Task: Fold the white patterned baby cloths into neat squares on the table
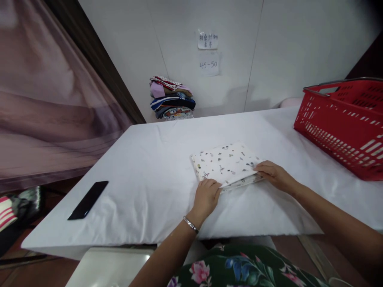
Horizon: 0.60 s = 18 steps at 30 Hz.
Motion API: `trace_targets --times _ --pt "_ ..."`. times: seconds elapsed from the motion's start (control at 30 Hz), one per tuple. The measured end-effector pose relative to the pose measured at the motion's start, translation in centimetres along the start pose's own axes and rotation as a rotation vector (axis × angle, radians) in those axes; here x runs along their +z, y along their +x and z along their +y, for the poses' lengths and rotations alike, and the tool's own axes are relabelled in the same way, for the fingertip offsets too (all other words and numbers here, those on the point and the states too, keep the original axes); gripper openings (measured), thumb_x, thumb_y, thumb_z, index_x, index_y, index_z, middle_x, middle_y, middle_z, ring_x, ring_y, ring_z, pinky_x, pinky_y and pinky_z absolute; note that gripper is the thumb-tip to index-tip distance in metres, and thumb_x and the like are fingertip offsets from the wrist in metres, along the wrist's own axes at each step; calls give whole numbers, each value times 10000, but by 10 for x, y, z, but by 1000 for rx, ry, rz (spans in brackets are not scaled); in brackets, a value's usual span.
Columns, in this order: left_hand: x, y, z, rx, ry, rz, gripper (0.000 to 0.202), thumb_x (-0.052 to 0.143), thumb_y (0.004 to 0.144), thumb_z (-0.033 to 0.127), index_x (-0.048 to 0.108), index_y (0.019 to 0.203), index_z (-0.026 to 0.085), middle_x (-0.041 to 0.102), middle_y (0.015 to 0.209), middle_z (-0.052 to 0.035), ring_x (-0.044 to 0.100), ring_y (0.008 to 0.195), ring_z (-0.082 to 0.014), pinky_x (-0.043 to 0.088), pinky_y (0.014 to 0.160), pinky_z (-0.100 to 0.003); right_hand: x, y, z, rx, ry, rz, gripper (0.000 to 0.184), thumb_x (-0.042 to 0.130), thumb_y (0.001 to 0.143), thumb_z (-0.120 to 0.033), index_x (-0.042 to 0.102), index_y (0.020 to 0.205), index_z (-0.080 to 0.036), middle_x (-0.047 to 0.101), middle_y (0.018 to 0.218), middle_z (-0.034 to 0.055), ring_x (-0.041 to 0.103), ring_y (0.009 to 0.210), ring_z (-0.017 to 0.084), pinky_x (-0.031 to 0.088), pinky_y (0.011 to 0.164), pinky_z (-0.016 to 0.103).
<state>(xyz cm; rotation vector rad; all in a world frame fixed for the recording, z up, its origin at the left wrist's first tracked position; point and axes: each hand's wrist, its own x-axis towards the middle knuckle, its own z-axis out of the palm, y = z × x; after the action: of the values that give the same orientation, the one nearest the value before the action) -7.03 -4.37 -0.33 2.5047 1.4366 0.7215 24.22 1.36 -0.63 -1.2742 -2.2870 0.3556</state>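
A white cloth [229, 162] with a small scattered print lies folded into a flat rectangle on the white-covered table [143, 171]. My left hand [207, 196], with a bracelet at the wrist, grips the near left corner of the cloth. At the near right corner, my right hand [273, 174] pinches the upper layer between thumb and fingers. The near edge is slightly raised between my two hands, showing the printed layers beneath. The undersides of the cloth are hidden.
A black phone-like slab [88, 200] lies at the table's left. On the right stands a red plastic basket [338, 131] with slotted walls. Beyond the far edge is a stack of folded cloths [172, 99] by the wall, below paper notes [208, 52]. A pink curtain [54, 99] hangs at left.
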Motion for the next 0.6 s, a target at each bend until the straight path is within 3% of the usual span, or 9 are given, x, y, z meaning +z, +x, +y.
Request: trace_targets --times 0.23,0.4,0.6 --pt "1 -2 1 54 47 -26 197 452 898 228 637 963 233 603 907 -43 511 884 -183 401 795 -349 -5 -4 -7 -101 -8 -98 300 427 882 -376 674 1010 -263 635 1006 72 589 919 212 500 787 392" --pt "1 -7 0 47 53 -27 249 526 863 302 583 1091 220 592 1009 -67 505 955 -211 398 845 -381 -6 -7 -5 -132 -19 -93 296 454 878 -340 623 1108 -261 614 1078 80 571 977 217 490 826 409" --pt "2 -13 -5 93 69 -58 383 562 830 262 495 1205 227 556 1113 -73 484 1024 -231 394 893 -400 -5 -19 6 -118 -83 -81 360 454 872 -299 544 1220 -276 566 1206 67 518 1102 226 442 926 444"
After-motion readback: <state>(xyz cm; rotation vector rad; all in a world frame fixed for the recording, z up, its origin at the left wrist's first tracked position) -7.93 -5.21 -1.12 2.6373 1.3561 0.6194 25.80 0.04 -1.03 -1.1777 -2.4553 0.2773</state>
